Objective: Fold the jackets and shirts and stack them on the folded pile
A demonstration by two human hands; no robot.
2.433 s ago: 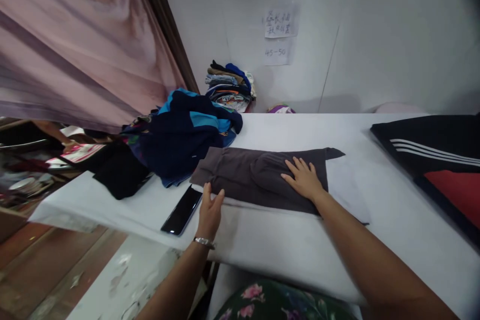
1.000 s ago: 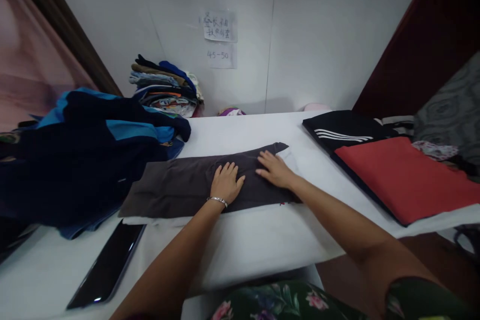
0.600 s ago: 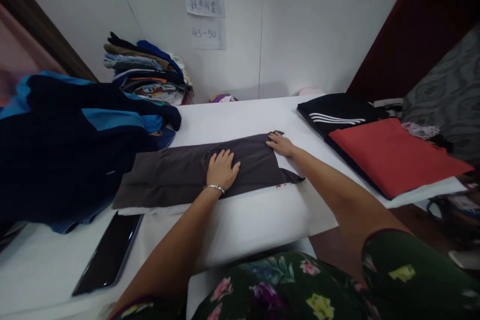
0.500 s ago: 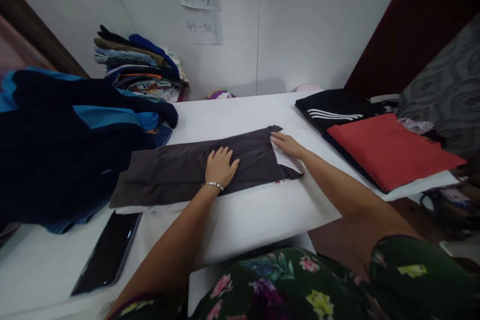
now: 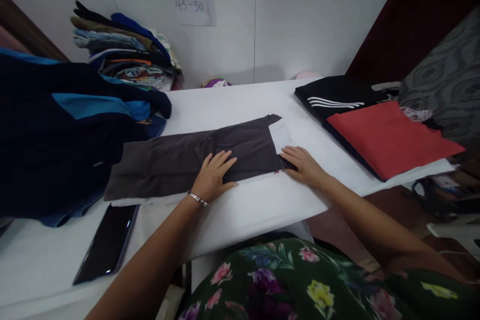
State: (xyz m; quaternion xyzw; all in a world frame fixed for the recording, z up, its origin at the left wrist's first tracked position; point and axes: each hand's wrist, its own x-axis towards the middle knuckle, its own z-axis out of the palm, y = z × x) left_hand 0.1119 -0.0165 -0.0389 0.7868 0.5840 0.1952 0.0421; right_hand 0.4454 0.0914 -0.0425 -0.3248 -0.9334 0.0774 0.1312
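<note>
One head-worn cam faces fwd & down, close over table [image 5: 240, 205], w/ wall [image 5: 307, 15] up top.

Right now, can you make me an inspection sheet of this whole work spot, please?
Surface: white table, covered in places by clothes.
Things being handled: dark gray garment, laid out long; white fabric shows at its right end.
Clutter: phone, navy-and-blue garment at left; red garment overlapping a black striped one at right.
Hands: left hand on the gray garment; right hand at its right end, grip unclear.
Cables: nothing seen on the table.
Surroundings: pale wall, "45-50" note, clothes stack.
</note>
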